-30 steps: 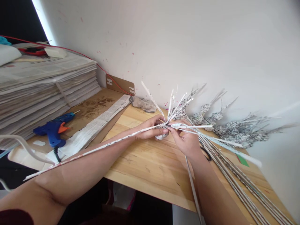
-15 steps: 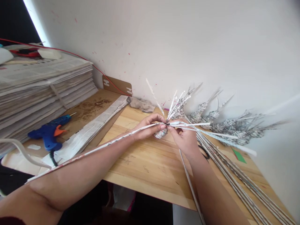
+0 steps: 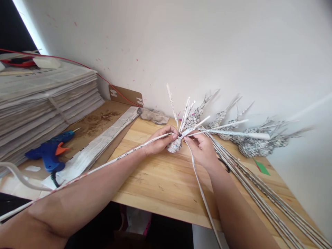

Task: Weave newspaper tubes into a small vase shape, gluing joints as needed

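Observation:
A small woven newspaper piece [image 3: 174, 146] with a rounded base is held above the wooden table, and rolled paper sticks fan out from its top. My left hand [image 3: 161, 140] grips its left side, thumb and fingers closed at the neck where the sticks meet. One long paper tube [image 3: 133, 149] runs from there back along my left forearm. On the right, my right hand [image 3: 201, 147] pinches another paper tube [image 3: 198, 178], which bends at the fingertips and hangs over the table's front edge. Part of the weave is hidden by my fingers.
Several finished-looking woven paper pieces [image 3: 255, 141] lie along the wall. Loose paper tubes [image 3: 249, 180] stretch down the table's right side, beside a black-handled tool [image 3: 225, 165]. Leftward are a blue glue gun [image 3: 49, 152], newspaper strips [image 3: 103, 141], a stacked newspaper bundle [image 3: 52, 93] and a grey cloth [image 3: 154, 116].
My right hand has drawn slightly away from the left. The tube it pinches now bends down from the fingertips, and the sticks on the right have swung upward. The view has shifted slightly.

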Action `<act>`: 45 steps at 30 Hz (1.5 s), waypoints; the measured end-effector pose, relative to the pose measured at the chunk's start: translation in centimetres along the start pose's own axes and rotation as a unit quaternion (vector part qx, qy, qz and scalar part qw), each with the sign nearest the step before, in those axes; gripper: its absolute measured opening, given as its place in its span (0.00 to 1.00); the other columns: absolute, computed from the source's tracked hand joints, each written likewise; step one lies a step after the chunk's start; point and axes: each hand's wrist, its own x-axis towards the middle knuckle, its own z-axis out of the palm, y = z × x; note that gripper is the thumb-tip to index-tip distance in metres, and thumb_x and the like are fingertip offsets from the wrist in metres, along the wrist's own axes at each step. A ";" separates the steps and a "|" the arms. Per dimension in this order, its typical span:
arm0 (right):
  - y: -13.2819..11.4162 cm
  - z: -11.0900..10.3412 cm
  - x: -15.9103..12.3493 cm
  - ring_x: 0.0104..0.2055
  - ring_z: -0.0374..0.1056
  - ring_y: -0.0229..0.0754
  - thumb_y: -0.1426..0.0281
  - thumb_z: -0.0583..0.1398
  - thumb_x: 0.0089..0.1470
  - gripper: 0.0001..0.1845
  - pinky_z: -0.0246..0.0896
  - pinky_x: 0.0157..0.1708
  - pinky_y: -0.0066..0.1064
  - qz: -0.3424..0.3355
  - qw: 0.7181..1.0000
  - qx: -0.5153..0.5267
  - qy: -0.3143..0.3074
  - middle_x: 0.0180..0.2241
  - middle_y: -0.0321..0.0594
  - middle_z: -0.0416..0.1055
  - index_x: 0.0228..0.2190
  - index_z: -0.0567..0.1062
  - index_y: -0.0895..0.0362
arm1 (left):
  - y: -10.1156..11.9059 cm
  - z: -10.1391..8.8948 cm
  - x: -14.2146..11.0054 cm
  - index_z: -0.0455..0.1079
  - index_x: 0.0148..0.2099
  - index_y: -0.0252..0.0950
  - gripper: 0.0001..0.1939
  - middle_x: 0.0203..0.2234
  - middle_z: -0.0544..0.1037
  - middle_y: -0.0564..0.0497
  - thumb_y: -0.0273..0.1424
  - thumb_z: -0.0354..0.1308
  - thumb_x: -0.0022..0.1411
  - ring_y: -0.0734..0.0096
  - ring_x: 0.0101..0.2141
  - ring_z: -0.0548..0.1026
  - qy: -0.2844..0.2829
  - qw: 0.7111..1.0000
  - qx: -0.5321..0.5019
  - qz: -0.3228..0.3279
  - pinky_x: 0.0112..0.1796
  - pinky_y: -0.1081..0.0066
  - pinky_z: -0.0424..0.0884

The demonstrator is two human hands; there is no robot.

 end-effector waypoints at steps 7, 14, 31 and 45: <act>0.0 0.3 -0.2 0.39 0.74 0.45 0.69 0.59 0.58 0.07 0.69 0.40 0.37 0.032 0.999 0.036 0.010 0.36 0.41 0.79 0.36 0.77 0.55 | -0.7 -0.2 0.1 0.64 0.39 0.34 0.23 0.23 0.69 0.56 0.49 0.64 0.57 0.80 0.21 0.63 0.005 1.000 -0.002 -0.001 0.21 0.79 0.60; 0.1 0.2 -0.1 0.36 0.74 0.44 0.68 0.61 0.53 0.08 0.69 0.39 0.35 0.089 0.996 0.023 -0.012 0.35 0.41 0.79 0.36 0.78 0.55 | -0.6 0.0 0.0 0.66 0.40 0.34 0.22 0.24 0.69 0.56 0.46 0.65 0.57 0.81 0.22 0.64 0.002 1.000 0.000 -0.001 0.23 0.79 0.61; -0.2 0.8 -0.2 0.32 0.74 0.42 0.69 0.63 0.52 0.06 0.69 0.33 0.33 0.104 0.992 0.073 -0.008 0.30 0.39 0.78 0.34 0.76 0.56 | -0.6 0.0 -0.3 0.63 0.39 0.36 0.22 0.23 0.68 0.58 0.46 0.66 0.55 0.81 0.21 0.63 -0.013 0.999 -0.038 -0.034 0.22 0.79 0.60; -0.2 1.7 -0.6 0.31 0.70 0.41 0.66 0.63 0.55 0.06 0.66 0.30 0.32 0.044 0.997 0.037 0.042 0.30 0.40 0.74 0.30 0.75 0.56 | -1.6 -0.2 -0.1 0.64 0.40 0.35 0.22 0.25 0.69 0.56 0.46 0.65 0.57 0.80 0.23 0.64 -0.020 0.999 -0.031 -0.021 0.24 0.78 0.60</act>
